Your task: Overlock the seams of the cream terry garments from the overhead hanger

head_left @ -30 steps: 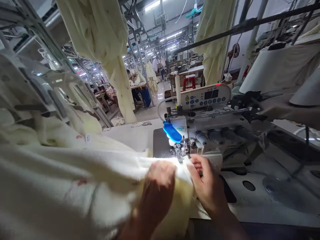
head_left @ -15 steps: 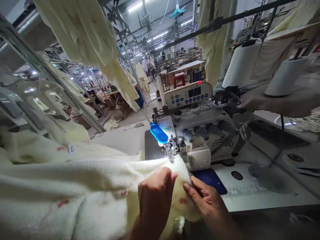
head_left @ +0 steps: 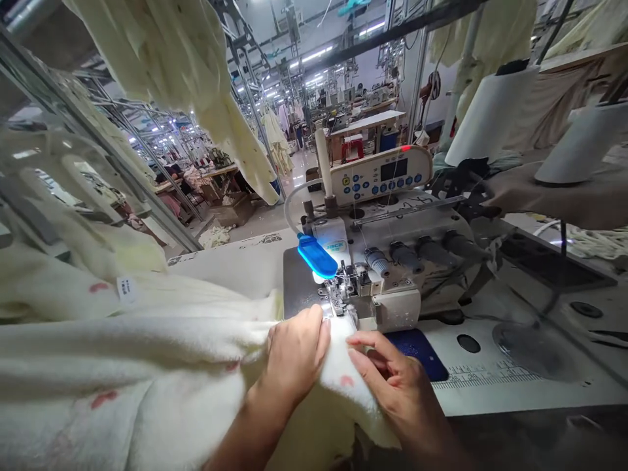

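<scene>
A thick cream fleece fabric [head_left: 122,366] with small pink marks lies across the table and over my lap. My left hand [head_left: 294,353] presses down on its edge just in front of the presser foot [head_left: 337,302] of a white overlock sewing machine [head_left: 392,261], fingers curled over the cloth. My right hand [head_left: 392,379] pinches the same edge from the right, thumb and fingers closed on the fabric. A blue lamp [head_left: 316,255] lights the needle area.
The machine's control panel [head_left: 380,175] stands behind. White thread cones [head_left: 488,114] stand at the right. A white table [head_left: 515,386] with a printed ruler extends right. Cream garments [head_left: 196,78] hang overhead; metal rails run on the left.
Both hands have pushed the fabric edge forward, up to the presser foot. The camera view has shifted slightly.
</scene>
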Available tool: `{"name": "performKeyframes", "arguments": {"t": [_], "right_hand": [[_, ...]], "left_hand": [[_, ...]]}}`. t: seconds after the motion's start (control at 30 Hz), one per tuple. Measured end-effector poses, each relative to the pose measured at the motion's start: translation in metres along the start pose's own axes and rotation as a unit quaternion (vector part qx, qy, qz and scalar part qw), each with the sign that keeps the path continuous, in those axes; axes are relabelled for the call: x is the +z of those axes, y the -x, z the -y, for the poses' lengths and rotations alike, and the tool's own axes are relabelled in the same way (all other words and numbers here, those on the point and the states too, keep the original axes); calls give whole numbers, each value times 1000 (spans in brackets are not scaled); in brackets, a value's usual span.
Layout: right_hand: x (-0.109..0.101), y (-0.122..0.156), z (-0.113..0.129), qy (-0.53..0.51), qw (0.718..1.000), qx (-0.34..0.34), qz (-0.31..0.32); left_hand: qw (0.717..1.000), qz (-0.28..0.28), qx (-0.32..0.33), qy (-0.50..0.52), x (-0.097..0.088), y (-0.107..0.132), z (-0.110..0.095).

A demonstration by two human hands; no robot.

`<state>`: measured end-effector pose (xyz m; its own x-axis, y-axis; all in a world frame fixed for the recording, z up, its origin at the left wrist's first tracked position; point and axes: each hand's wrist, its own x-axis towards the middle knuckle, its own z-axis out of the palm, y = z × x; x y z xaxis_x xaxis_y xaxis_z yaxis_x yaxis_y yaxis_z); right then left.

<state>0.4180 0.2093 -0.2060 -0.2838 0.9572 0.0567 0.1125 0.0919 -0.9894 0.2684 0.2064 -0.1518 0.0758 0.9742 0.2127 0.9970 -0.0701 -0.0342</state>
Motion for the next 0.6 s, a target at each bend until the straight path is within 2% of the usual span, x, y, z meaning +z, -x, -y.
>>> {"name": "performKeyframes", "arguments": {"t": [0.13, 0.27, 0.33, 0.37, 0.47, 0.53, 0.6], "right_hand": [[-5, -17, 1, 20, 1000, 6, 7], [-4, -34, 7, 10, 999, 32, -24], [-2, -29, 7, 9, 999, 32, -43], [-1, -22, 5, 0, 999, 26, -38], [3, 7, -9, -41, 999, -19, -27], [6, 22, -20, -41, 995, -53, -78], [7, 24, -26, -31, 985, -72, -150]], "left_hand": [[1000, -20, 4, -13, 7, -20, 1], [999, -43, 10, -16, 8, -38, 7], [996, -81, 36, -1, 6, -29, 6], [991, -110, 70, 17, 5, -20, 5], [948, -217, 217, 87, 11, 17, -5], [920, -266, 260, 126, 20, 37, -9], [908, -291, 245, 175, 29, 47, -11]]}}
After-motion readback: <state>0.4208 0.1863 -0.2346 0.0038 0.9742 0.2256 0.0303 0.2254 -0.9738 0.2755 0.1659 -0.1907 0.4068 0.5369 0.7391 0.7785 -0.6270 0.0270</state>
